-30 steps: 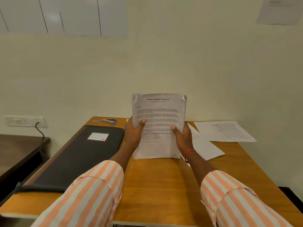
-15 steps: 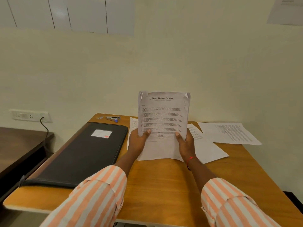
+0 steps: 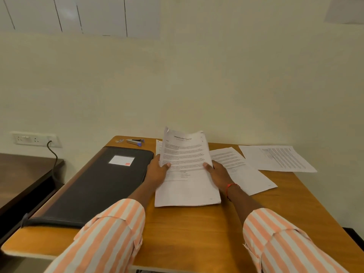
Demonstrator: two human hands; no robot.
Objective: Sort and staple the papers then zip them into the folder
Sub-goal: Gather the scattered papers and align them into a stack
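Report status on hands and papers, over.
Left hand and right hand both grip the paper stack, tilted over the table. Stapler untouched at far edge; folder closed. Loose sheets lie to the right. Nothing in the way.

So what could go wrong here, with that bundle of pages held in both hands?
The stack of papers has curled top corners, so the left hand and right hand might square it badly and staple it crooked. Some loose sheets lie apart on the table; they could be left out. The stapler sits near the far edge and might get knocked off.
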